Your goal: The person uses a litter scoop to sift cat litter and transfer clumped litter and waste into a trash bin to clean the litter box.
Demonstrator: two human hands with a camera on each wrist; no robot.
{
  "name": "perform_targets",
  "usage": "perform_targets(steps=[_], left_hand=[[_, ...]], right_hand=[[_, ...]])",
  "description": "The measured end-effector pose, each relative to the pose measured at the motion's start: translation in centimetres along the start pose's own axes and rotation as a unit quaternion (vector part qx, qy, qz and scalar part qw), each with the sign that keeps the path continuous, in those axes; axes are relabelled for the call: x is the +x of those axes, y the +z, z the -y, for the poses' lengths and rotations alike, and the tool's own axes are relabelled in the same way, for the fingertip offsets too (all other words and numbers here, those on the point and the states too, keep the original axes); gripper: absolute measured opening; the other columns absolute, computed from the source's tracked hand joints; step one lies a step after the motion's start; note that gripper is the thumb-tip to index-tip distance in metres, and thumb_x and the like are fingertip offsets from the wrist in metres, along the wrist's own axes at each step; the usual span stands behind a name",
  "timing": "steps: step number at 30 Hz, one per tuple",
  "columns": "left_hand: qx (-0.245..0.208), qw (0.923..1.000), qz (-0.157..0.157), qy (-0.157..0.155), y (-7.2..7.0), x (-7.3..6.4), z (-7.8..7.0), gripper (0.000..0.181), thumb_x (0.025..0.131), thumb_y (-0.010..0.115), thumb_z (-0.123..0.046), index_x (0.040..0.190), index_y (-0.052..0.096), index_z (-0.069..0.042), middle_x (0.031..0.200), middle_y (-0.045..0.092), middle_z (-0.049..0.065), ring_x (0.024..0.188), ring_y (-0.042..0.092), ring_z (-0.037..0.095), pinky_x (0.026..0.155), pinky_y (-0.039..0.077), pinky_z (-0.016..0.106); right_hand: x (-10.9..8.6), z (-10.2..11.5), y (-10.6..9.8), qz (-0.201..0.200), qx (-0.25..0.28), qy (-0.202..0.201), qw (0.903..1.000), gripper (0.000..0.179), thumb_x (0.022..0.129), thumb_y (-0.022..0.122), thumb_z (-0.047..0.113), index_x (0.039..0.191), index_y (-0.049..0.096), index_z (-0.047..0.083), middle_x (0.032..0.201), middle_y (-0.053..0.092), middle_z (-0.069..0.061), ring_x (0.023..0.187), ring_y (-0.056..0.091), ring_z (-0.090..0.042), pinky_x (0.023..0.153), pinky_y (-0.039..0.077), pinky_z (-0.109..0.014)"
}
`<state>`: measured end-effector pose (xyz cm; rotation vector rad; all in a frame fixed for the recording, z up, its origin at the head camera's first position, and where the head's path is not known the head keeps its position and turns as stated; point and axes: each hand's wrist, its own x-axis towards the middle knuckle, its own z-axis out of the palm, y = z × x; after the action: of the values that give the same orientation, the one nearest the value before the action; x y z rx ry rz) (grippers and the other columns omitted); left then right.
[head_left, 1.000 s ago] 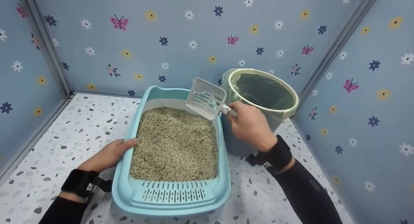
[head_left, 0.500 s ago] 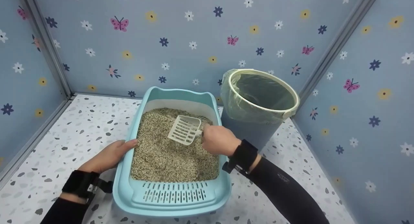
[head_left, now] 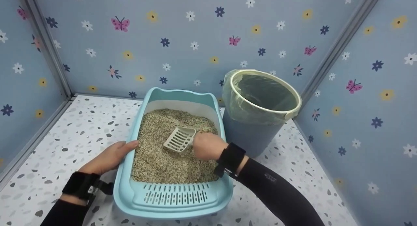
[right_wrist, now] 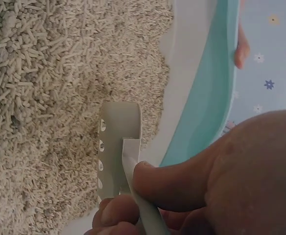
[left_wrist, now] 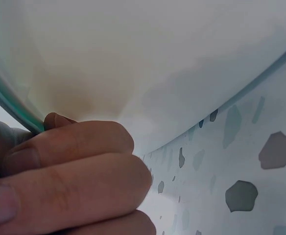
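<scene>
A light blue litter box (head_left: 125, 173) filled with pale, grainy cat litter (head_left: 163, 169) stands in the middle of the head view. My right hand (head_left: 210, 146) grips the handle of a slotted litter scoop (head_left: 179, 139) over the litter; the scoop's front edge is down at the litter surface. In the right wrist view, thumb and fingers pinch the scoop's handle (right_wrist: 150, 215). My left hand (head_left: 109, 156) holds the box's left rim, thumb on top. The left wrist view shows its curled fingers (left_wrist: 79, 181) beneath the rim, against the box's outer wall.
Right behind the box stands a grey-blue trash bin (head_left: 247, 138) lined with a translucent bag (head_left: 237, 108) under a cream ring. Flowered wall panels (head_left: 195, 30) enclose the back and both sides. The speckled white tabletop (head_left: 88, 128) extends left of the box.
My right hand has brought the scoop from beside the bin's rim down to the litter, then slightly nearer and left. The left hand stays on the rim.
</scene>
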<state>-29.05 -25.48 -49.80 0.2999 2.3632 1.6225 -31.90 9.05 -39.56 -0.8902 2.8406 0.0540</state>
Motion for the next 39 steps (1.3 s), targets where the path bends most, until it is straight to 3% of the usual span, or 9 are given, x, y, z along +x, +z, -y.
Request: perform_targets(steps=[6,11,15,17,22,26,32,35,39], left_hand=[[0.01,0.9999,-0.005,0.003,0.0,0.0,-0.1,0.063,0.12,0.042,-0.05,0.136,0.065,0.007,0.111,0.081,0.014,0.094,0.081,0.03,0.089,0.064,0.034],[0.003,1.0,-0.002,-0.002,0.0,0.0,-0.1,0.066,0.12,0.042,-0.052,0.137,0.065,0.007,0.113,0.081,0.015,0.095,0.081,0.031,0.089,0.065,0.034],[-0.01,0.9999,0.005,0.001,0.0,0.1,-0.1,0.067,0.12,0.042,-0.052,0.141,0.063,0.009,0.119,0.08,0.019,0.099,0.081,0.031,0.091,0.065,0.034],[-0.018,0.9998,0.007,0.002,0.0,0.1,-0.1,0.068,0.12,0.042,-0.051,0.142,0.062,0.01,0.12,0.079,0.021,0.1,0.081,0.032,0.091,0.065,0.035],[-0.015,0.9999,0.006,0.002,0.0,0.1,0.0,0.067,0.12,0.042,-0.051,0.141,0.062,0.01,0.118,0.08,0.019,0.099,0.081,0.032,0.09,0.066,0.035],[-0.005,1.0,0.005,0.003,0.1,0.2,-0.1,0.067,0.12,0.042,-0.05,0.14,0.062,0.01,0.116,0.08,0.018,0.096,0.081,0.031,0.089,0.066,0.035],[0.0,1.0,-0.001,0.003,0.1,0.2,-0.1,0.067,0.12,0.042,-0.05,0.139,0.062,0.011,0.113,0.08,0.018,0.094,0.081,0.031,0.087,0.067,0.036],[0.002,1.0,-0.005,-0.004,0.2,0.1,0.0,0.067,0.12,0.043,-0.05,0.14,0.061,0.011,0.114,0.08,0.017,0.095,0.081,0.03,0.087,0.066,0.036],[0.007,0.9999,-0.009,-0.007,0.3,0.1,-0.1,0.068,0.119,0.042,-0.052,0.14,0.062,0.011,0.114,0.08,0.017,0.095,0.081,0.029,0.088,0.065,0.035]], right_hand=[[0.5,0.6,0.8,0.019,0.007,-0.002,0.9998,0.039,0.102,0.06,0.004,0.071,0.041,0.019,0.069,0.04,0.002,0.056,0.041,-0.017,0.052,0.039,-0.033],[0.5,1.0,0.9,0.044,0.012,0.027,0.9986,0.039,0.108,0.061,0.014,0.072,0.045,0.018,0.066,0.044,0.002,0.054,0.045,-0.016,0.049,0.044,-0.033],[0.3,0.8,0.8,0.051,0.033,0.042,0.9973,0.023,0.109,0.062,0.022,0.092,0.064,0.008,0.077,0.057,-0.004,0.062,0.056,-0.02,0.057,0.057,-0.039],[0.0,0.6,0.5,0.042,0.045,0.042,0.9972,0.025,0.11,0.064,0.026,0.111,0.068,0.001,0.088,0.064,-0.008,0.071,0.061,-0.023,0.067,0.061,-0.042],[-1.5,-0.7,-0.7,0.0,0.119,0.055,0.9914,0.029,0.112,0.066,0.03,0.121,0.069,0.003,0.098,0.072,-0.007,0.083,0.068,-0.023,0.082,0.063,-0.044],[-3.5,-2.7,-1.5,-0.08,0.197,0.054,0.9757,0.022,0.113,0.067,0.028,0.113,0.073,0.007,0.098,0.074,-0.005,0.08,0.07,-0.02,0.08,0.062,-0.044],[-5.7,-6.9,-0.2,-0.199,0.239,0.082,0.9469,0.019,0.113,0.067,0.022,0.098,0.072,0.011,0.085,0.067,-0.001,0.073,0.061,-0.018,0.071,0.054,-0.04],[-6.2,-8.7,1.5,-0.217,0.261,0.123,0.9328,0.023,0.114,0.064,0.02,0.095,0.071,0.008,0.081,0.061,-0.002,0.071,0.058,-0.021,0.07,0.051,-0.04],[-6.1,-10.1,4.3,-0.204,0.289,0.16,0.9214,0.032,0.117,0.058,0.021,0.097,0.071,0.0,0.076,0.056,-0.004,0.068,0.055,-0.022,0.067,0.048,-0.04]])
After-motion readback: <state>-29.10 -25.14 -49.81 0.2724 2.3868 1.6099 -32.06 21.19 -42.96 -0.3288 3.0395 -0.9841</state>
